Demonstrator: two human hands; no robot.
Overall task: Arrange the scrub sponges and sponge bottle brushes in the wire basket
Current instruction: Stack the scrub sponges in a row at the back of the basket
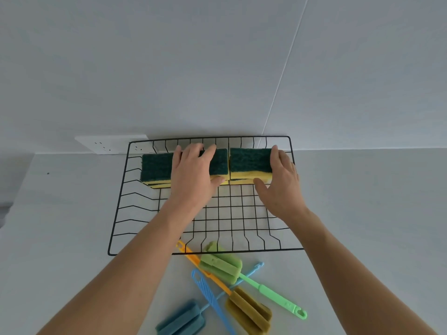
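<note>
Step in hand, as judged: seating the scrub sponges along the far wall of the wire basket (pixel 116 223), which sits on the grey worktop (pixel 362 213) against the wall. Left hand (pixel 193 172) lies palm-down over the left sponge stack (pixel 157 168), fingers spread across its green scouring face, thumb at the near yellow edge; it reads as pressing or squaring rather than a closed grip. Right hand (pixel 281 180) cups the right end of the right sponge stack (pixel 249 163), fingers over the far corner, thumb on the near yellow side, loosely clamping it. The two stacks stand side by side, nearly touching at the basket's middle. Count, sponges: two green tops visible; extra yellow and green layers show beneath each, so likely two per stack, exact total not certain. Count, bottle brushes: four, all on the worktop outside the basket's near rim, handles crossing: green brush (pixel 221 264), orange-handled brush (pixel 249 310), blue brush (pixel 181 319), and a second blue handle (pixel 210 296) whose head is not in view. Next move, judged: release the sponges, draw both hands back, untangle one brush and lay it in the open near half of the basket.
</note>
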